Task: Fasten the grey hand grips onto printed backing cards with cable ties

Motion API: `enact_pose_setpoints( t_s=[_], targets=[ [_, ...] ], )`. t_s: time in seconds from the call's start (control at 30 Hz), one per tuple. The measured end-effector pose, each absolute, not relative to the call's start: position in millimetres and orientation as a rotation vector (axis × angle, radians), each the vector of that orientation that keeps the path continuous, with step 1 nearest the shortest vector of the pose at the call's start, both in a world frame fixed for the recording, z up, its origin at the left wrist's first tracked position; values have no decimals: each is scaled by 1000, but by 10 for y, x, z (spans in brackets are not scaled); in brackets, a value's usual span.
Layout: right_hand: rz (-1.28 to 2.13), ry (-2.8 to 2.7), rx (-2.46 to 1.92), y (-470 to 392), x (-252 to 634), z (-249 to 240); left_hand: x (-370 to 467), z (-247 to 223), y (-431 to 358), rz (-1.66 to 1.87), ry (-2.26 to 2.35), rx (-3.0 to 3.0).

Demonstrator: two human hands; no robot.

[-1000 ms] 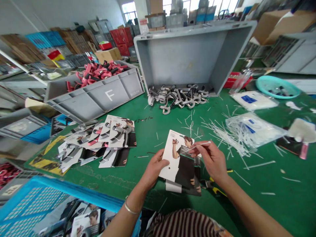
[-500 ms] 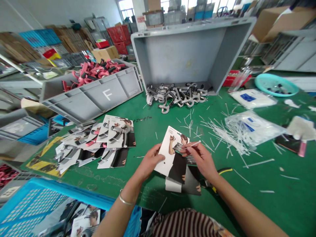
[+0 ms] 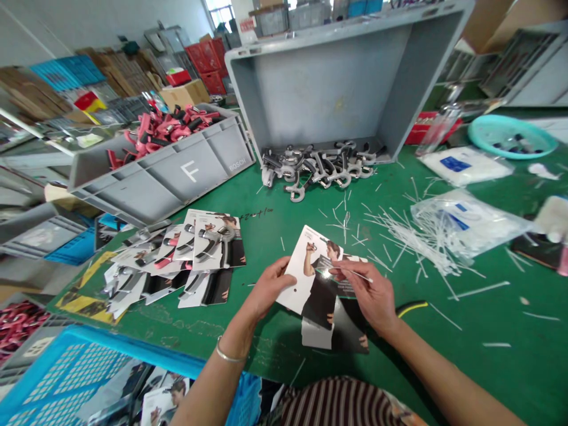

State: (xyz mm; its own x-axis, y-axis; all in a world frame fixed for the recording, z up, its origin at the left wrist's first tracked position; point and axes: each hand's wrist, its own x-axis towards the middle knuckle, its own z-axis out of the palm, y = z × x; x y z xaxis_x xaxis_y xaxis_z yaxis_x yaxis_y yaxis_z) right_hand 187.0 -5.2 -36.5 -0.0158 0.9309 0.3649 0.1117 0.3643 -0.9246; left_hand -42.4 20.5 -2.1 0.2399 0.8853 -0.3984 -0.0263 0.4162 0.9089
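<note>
My left hand grips the left edge of a printed card, thumb on its face, tilted above the green table. At the card's right side, my right hand pinches a thin white cable tie, whose inner end is at the card's dark part. Behind and below lie more cards. To the left rests a pile of cards with grey or pink hand grips on them. Loose white ties are spread at the right.
A grey crate of pink grips stands at back left; a tipped grey crate has grey grips at its mouth. Plastic bags, a turquoise dish and a yellow-black tool handle lie right. A blue basket is lower left.
My right hand has shifted slightly right and down, and the tie in it now slopes down to the right. The view has shifted a little. My left hand keeps hold of the card.
</note>
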Motion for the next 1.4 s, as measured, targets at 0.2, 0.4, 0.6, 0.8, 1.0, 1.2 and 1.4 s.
enact_pose_setpoints(
  t_s=[0.2,0.4,0.6,0.8,1.0,1.2,1.4],
  targets=[
    [833,-1512,-1064,-61,1880,-446,-410,-34,219,768,1149,956],
    [787,-1593,-1064,-133,1906,-475,-440,-61,209,784,1143,992],
    [1095,-1454,-1060,-20,1780,-508,-434,-40,248,743,1133,1177],
    [1322,-1165,-1133,303,1677,-672,-394,-85,398,797,1141,1307],
    [1273,-1248,-1185,285,1659,-687,-397,-445,311,971,1294,1048],
    [1201,-1342,-1178,265,1651,-723,-261,-578,215,945,1256,910],
    [1182,-1321,-1149,254,1663,-777,-223,-399,126,793,1453,1411]
  ],
)
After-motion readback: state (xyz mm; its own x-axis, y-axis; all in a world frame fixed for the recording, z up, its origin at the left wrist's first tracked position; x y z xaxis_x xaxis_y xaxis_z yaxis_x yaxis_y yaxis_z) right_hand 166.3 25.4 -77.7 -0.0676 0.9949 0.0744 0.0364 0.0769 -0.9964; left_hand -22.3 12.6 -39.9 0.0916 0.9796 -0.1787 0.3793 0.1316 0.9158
